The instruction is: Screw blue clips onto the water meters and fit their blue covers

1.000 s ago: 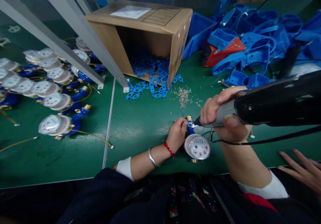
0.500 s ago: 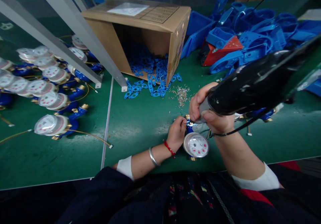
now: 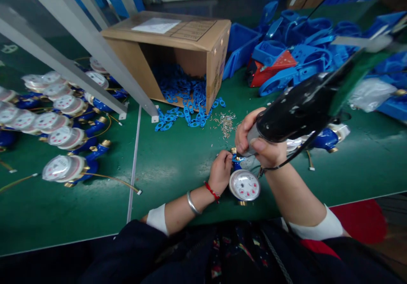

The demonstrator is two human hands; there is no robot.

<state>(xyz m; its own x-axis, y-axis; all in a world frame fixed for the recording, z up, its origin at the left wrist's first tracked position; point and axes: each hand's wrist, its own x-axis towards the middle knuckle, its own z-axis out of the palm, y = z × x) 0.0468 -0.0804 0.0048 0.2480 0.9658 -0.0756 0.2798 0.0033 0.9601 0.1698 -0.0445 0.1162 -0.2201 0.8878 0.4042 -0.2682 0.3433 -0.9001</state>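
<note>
Right hand [image 3: 267, 150] grips driver [image 3: 295, 110], left hand [image 3: 220, 173] pinches meter [image 3: 244, 185] at neck; fastening seems unfinished, loose screws [image 3: 226, 124] at meter's 11 o'clock.

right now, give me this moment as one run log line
left hand: at neck of meter; right hand: gripping black handheld tool; tool tip: hidden; nearby: small metal pieces, cardboard box

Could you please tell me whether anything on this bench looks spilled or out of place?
Possibly two spills: blue plastic pieces spread from the open cardboard box onto the green bench, and small metal pieces lie loose beside them, scattered, with no container around them.
</note>
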